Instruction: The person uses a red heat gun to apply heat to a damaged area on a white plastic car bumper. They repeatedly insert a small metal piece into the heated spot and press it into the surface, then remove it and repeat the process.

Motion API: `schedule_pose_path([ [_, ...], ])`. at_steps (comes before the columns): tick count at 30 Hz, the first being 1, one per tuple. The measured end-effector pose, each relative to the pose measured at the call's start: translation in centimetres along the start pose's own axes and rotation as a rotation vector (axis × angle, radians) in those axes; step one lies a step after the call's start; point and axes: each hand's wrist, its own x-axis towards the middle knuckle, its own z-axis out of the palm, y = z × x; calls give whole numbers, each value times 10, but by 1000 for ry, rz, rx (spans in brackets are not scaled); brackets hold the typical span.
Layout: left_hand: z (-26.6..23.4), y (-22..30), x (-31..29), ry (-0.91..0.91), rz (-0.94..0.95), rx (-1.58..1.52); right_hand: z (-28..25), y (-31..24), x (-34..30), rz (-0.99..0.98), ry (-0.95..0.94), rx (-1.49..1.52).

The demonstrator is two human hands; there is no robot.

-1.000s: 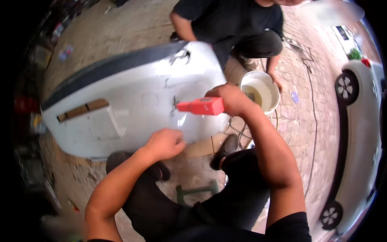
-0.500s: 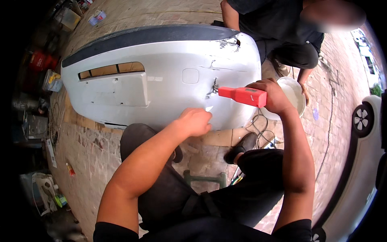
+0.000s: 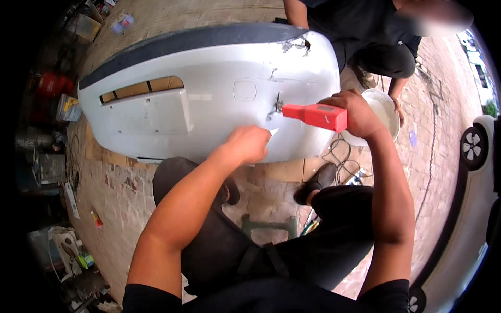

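1. Nearest, the left hand (image 3: 246, 145) is at the centre of the frame, its fingers curled tight and pinched on what seems to be a small white pointed piece (image 3: 273, 132). The tip juts past the fingertips toward the upper right; the fist hides the rest.
2. The left forearm (image 3: 193, 195) slants up from the lower left, back of the hand uppermost.
3. Right of centre, the right hand (image 3: 361, 115) is closed firmly on a red tool (image 3: 315, 116) by its broad end, so the tool's body lies left of the fist.
4. The right forearm (image 3: 394, 188) rises steeply from the lower right, leaning left toward the wrist.
5. The tool's long axis runs almost level, dipping slightly to the right; its narrow nose points left at a dark damaged patch (image 3: 277, 103). Whether they touch, I cannot tell.
6. That patch is on a white bumper (image 3: 219, 115), stretched left to right across the upper half, with a dark strip (image 3: 193, 47) along its top edge.
7. Farther off, upper right, another person's hand (image 3: 400, 113) is at the rim of a white bucket (image 3: 356, 139).
8. A pale car (image 3: 459, 255) stands along the right edge.
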Motion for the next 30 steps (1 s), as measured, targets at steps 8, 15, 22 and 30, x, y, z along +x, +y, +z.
schedule_pose_path([
  [8,-6,3,3,-237,13,0,-3,-5,-4,-4,5,12],
  [15,1,-2,-1,-137,21,-31,-3,-5,-2,0,9,27],
  [22,-1,2,1,-106,-36,-24,-13,1,-9,-31,96,55],
  [30,-13,7,4,-47,-111,-11,-10,5,-26,153,16,290],
])
